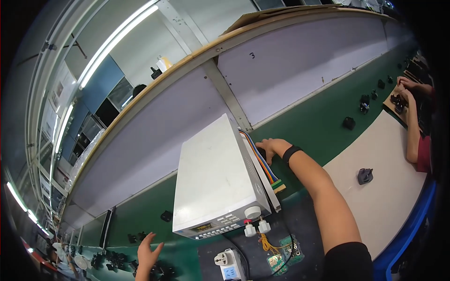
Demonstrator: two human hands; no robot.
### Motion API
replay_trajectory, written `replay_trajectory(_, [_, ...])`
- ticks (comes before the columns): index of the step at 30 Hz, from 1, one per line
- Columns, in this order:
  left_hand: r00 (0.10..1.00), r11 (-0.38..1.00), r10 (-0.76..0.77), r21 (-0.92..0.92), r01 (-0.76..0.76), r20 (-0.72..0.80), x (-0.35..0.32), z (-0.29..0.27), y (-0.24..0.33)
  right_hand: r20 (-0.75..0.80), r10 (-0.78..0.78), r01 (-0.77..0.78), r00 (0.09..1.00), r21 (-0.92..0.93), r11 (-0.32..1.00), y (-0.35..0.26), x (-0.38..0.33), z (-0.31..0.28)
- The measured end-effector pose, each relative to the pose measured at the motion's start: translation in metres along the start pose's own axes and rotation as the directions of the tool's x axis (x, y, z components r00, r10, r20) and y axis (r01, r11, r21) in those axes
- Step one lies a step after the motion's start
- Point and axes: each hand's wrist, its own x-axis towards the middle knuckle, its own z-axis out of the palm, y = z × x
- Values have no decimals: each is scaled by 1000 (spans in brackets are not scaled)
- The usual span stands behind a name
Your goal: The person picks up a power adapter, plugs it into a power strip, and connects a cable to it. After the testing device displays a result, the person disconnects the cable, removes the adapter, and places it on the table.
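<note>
My right hand (pixel 273 148) reaches past the right side of a white bench instrument (pixel 211 173). Its fingers curl round a small black piece (pixel 261 152), mostly hidden by the hand and the instrument. A flat rainbow ribbon cable (pixel 258 157) runs close beside these fingers, down to a green connector (pixel 277 184). At the lower left, my left hand (pixel 148 255) is raised with thumb and fingers apart, holding nothing. Several black plug adapters (pixel 115 258) lie beside it on the green bench. The instrument's front carries a small display, buttons, a knob and two white plugs (pixel 257 228).
A white power strip (pixel 228 263) and green circuit boards (pixel 286 253) with yellow wires lie on the dark mat. One black plug (pixel 365 176) rests on the beige board (pixel 389 150). At the far right, another person's hands (pixel 407 89) work over black parts.
</note>
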Motion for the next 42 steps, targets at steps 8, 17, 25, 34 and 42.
replay_trajectory(8, [998, 999, -13, -51, 16, 60, -8, -1, 16, 118, 76, -98, 990, 193, 976, 8, -48, -15])
replay_trajectory(17, [997, 985, 59, -167, -49, 57, -29, -8, 38, 89, 167, -186, 982, 307, 933, 55, -119, -26])
replay_trajectory(25, [993, 963, 119, -243, -115, 1, -53, -17, 43, 162, 261, -272, 952, 50, 961, 55, -257, -45])
replay_trajectory(34, [955, 891, 298, -357, -280, -4, -79, -52, 114, 94, 313, -322, 945, 110, 940, 44, -321, -16])
replay_trajectory(42, [907, 863, 421, -302, -406, -16, -117, -86, 130, -89, -135, 90, 987, 996, -2, -60, -361, -54])
